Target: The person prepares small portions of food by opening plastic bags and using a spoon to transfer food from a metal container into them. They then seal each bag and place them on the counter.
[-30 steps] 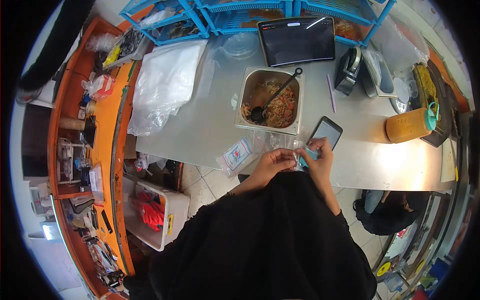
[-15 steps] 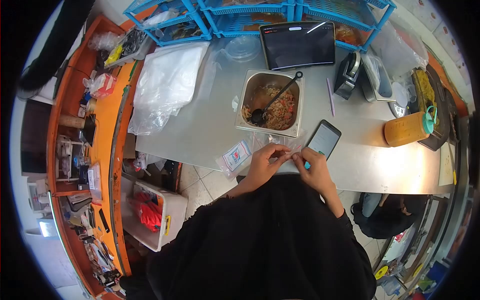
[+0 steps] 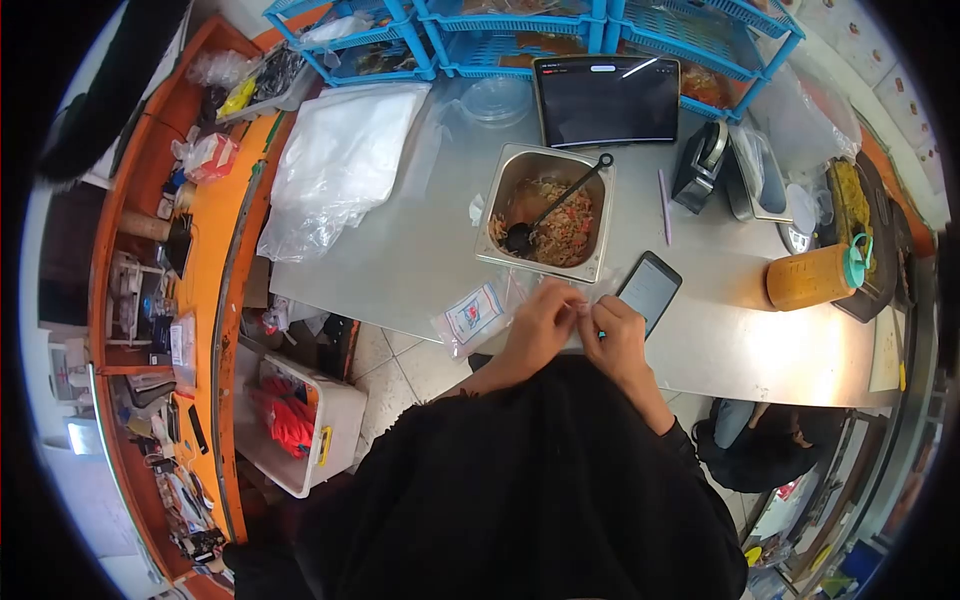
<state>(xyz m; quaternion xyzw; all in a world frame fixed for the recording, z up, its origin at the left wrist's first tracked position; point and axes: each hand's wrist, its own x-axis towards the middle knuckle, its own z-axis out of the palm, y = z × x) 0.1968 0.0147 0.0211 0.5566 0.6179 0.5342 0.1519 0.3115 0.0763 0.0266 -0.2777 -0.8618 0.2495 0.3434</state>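
Observation:
Both of my hands meet at the front edge of the steel table, just below the metal pan (image 3: 487, 200). My left hand (image 3: 541, 322) is closed in a pinch, and my right hand (image 3: 617, 336) pinches beside it. Between them is a thin clear plastic bag (image 3: 600, 287), mostly covered by my fingers. Left of my left hand lies a clear packet with a blue-and-red label (image 3: 474, 315). The pan holds a chopped food mixture (image 3: 566, 226) with a black ladle (image 3: 562, 196) resting in it. A phone (image 3: 652, 288) lies just beyond my right hand.
A tablet (image 3: 608, 103) stands behind the pan, below blue racks (image 3: 480, 58). Clear plastic sheets (image 3: 345, 160) lie left. A tape dispenser (image 3: 699, 168), a pen (image 3: 665, 205) and an orange-filled bottle (image 3: 808, 279) are right. A person in dark clothing (image 3: 760, 455) is low at right.
The view has shifted slightly, so the table items sit a little lower. My fingers have curled in closer around the clear plastic; both hands stay at the same spot by the edge.

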